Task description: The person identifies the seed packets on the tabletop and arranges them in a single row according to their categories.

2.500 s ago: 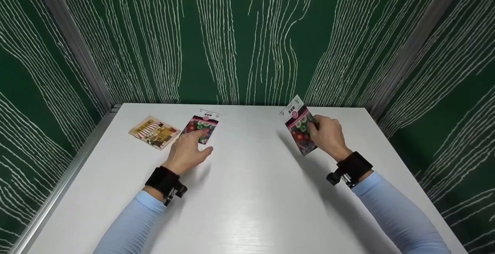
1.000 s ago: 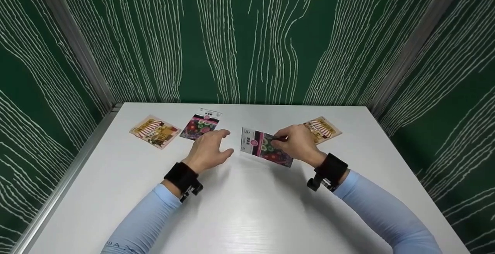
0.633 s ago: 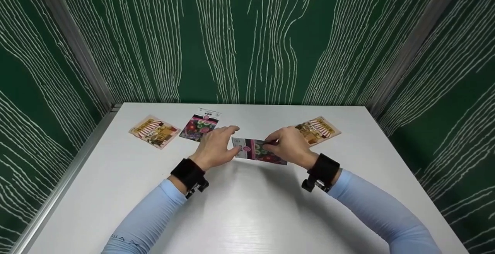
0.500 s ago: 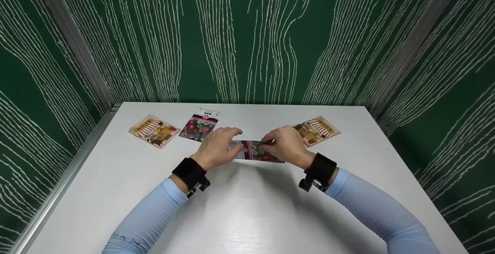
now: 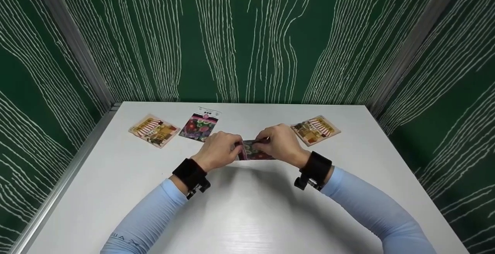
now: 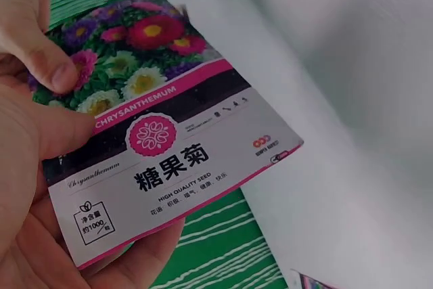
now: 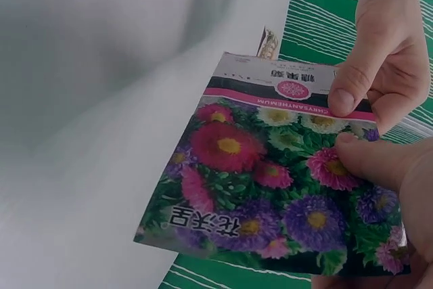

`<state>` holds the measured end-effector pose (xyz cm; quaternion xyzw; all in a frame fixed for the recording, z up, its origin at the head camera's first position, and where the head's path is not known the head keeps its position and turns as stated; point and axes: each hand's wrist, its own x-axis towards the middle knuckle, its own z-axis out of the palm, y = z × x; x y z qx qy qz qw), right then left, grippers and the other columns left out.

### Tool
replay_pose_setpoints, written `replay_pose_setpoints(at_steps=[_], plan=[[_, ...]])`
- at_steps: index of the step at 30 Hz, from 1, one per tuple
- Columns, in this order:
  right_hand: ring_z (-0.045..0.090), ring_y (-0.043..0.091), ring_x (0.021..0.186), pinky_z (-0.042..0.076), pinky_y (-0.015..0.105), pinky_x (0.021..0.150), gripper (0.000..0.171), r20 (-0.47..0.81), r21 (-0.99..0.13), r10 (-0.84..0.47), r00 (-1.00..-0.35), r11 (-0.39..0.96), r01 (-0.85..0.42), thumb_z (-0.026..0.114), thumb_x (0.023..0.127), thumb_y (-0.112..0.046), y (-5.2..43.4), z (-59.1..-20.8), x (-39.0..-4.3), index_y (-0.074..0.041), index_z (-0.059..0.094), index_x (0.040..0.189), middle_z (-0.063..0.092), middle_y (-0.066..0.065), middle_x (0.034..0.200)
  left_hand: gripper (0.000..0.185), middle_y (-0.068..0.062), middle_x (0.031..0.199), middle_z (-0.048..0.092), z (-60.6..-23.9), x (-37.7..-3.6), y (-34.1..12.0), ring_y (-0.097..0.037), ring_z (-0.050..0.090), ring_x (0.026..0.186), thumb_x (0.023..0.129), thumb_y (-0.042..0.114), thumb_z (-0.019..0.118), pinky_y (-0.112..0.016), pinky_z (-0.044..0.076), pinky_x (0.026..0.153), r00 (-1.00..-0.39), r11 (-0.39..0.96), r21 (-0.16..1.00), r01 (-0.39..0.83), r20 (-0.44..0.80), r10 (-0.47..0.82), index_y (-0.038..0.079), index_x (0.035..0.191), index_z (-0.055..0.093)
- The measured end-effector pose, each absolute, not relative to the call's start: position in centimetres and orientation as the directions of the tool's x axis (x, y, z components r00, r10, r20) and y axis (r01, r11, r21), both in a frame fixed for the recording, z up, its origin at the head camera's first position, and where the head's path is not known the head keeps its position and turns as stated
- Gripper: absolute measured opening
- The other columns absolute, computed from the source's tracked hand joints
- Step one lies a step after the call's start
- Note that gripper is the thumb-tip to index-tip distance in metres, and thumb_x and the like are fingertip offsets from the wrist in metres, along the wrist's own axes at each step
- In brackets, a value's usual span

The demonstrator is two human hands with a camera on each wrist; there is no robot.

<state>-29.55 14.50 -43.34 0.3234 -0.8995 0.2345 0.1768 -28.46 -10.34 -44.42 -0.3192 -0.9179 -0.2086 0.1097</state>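
Both hands hold one chrysanthemum seed packet (image 5: 253, 153) a little above the middle of the table. Its front has colourful flowers, a pink stripe and a white label end, plain in the left wrist view (image 6: 159, 147). My left hand (image 5: 218, 150) pinches the label end, thumb on the front and fingers behind. Toward the flower end, my right hand (image 5: 285, 145) grips the upper edge, its thumb on the printed flowers (image 7: 270, 187). In the head view the hands cover much of the packet.
A matching seed packet (image 5: 199, 125) lies flat beyond the left hand. Two yellow packets with red-striped awnings lie on the white table (image 5: 247, 207), one at the far left (image 5: 154, 131), one at the right (image 5: 316, 130). Green walls (image 5: 247, 45) with white lines stand around.
The right hand has brought its seed packet from the right to the middle, uncovering the right yellow packet. My left hand has moved right from the lying packet and taken the label end.
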Motion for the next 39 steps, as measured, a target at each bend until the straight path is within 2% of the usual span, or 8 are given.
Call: replay_pose_setpoints(at_steps=[9,14,17,20,25,30,34,39], plan=[[0.079,0.018,0.073,0.061,0.040,0.067,0.021,0.450,-0.359,-0.456,-0.768,0.695,-0.623,0.097,0.090,-0.032,15.1,-43.4,-29.8,-0.014,0.087,0.091,0.086,0.003,0.085,0.014,-0.007,0.090,0.083,-44.8,-28.4,-11.7,-0.021,0.075,0.074,0.111,0.014,0.068,-0.037,0.055,0.065,-0.749,0.683,0.318,0.658,0.372,0.548,0.010,0.104,0.080],[0.051,0.006,0.057,0.036,0.026,0.059,0.032,0.425,-0.385,-0.441,-0.790,0.702,-0.599,0.093,0.094,-0.036,15.7,-43.6,-29.8,-0.013,0.076,0.080,0.072,0.002,0.068,0.011,-0.006,0.087,0.080,-45.4,-28.3,-12.5,-0.018,0.072,0.071,0.111,0.013,0.067,-0.032,0.052,0.063,-0.755,0.680,0.344,0.648,0.410,0.512,0.008,0.104,0.074],[0.040,0.006,0.056,0.027,0.026,0.061,0.042,0.402,-0.406,-0.451,-0.796,0.692,-0.597,0.088,0.099,-0.037,15.9,-43.6,-29.9,-0.014,0.063,0.073,0.060,0.001,0.063,0.010,-0.007,0.082,0.075,-45.9,-28.3,-12.9,-0.014,0.065,0.067,0.113,0.014,0.066,-0.027,0.043,0.061,-0.767,0.679,0.370,0.634,0.411,0.492,0.007,0.106,0.068],[0.052,0.007,0.061,0.038,0.027,0.063,0.037,0.389,-0.416,-0.465,-0.796,0.682,-0.602,0.085,0.102,-0.036,15.9,-43.6,-30.0,-0.015,0.068,0.077,0.070,0.003,0.069,0.010,-0.007,0.079,0.071,-46.2,-28.2,-13.5,-0.011,0.058,0.063,0.113,0.013,0.065,-0.025,0.037,0.060,-0.783,0.670,0.412,0.617,0.408,0.471,0.006,0.106,0.065],[0.072,0.009,0.068,0.057,0.036,0.072,0.023,0.330,-0.460,-0.475,-0.816,0.674,-0.579,0.079,0.106,-0.035,15.8,-43.8,-30.3,-0.014,0.083,0.097,0.084,0.004,0.088,0.009,-0.006,0.076,0.068,-46.5,-28.0,-14.8,-0.008,0.054,0.061,0.111,0.012,0.067,-0.025,0.039,0.058,-0.817,0.675,0.468,0.571,0.405,0.411,0.006,0.105,0.064],[0.073,0.009,0.061,0.059,0.029,0.066,0.021,0.251,-0.537,-0.526,-0.813,0.623,-0.569,0.073,0.110,-0.027,15.8,-44.2,-30.6,-0.011,0.083,0.101,0.082,0.007,0.081,0.008,0.002,0.066,0.060,-46.4,-27.6,-16.6,-0.005,0.048,0.053,0.110,0.013,0.068,-0.023,0.033,0.053,-0.872,0.671,0.560,0.487,0.358,0.334,0.006,0.110,0.065],[0.077,0.017,0.063,0.058,0.023,0.061,0.019,0.212,-0.586,-0.558,-0.802,0.585,-0.562,0.069,0.112,-0.018,15.9,-44.5,-30.7,-0.007,0.082,0.104,0.081,0.010,0.080,0.009,0.004,0.061,0.054,-46.5,-27.3,-18.2,-0.005,0.045,0.049,0.108,0.013,0.069,-0.024,0.032,0.050,-0.916,0.668,0.631,0.393,0.329,0.228,0.006,0.114,0.067],[0.079,0.026,0.066,0.059,0.023,0.062,0.018,0.194,-0.612,-0.564,-0.802,0.569,-0.549,0.067,0.112,-0.013,16.3,-44.6,-30.7,-0.004,0.081,0.106,0.081,0.016,0.082,0.017,-0.015,0.086,0.075,-46.8,-26.8,-20.0,-0.019,0.059,0.065,0.106,0.010,0.070,-0.034,0.047,0.064,-0.939,0.671,0.672,0.312,0.325,0.111,0.002,0.121,0.070]])
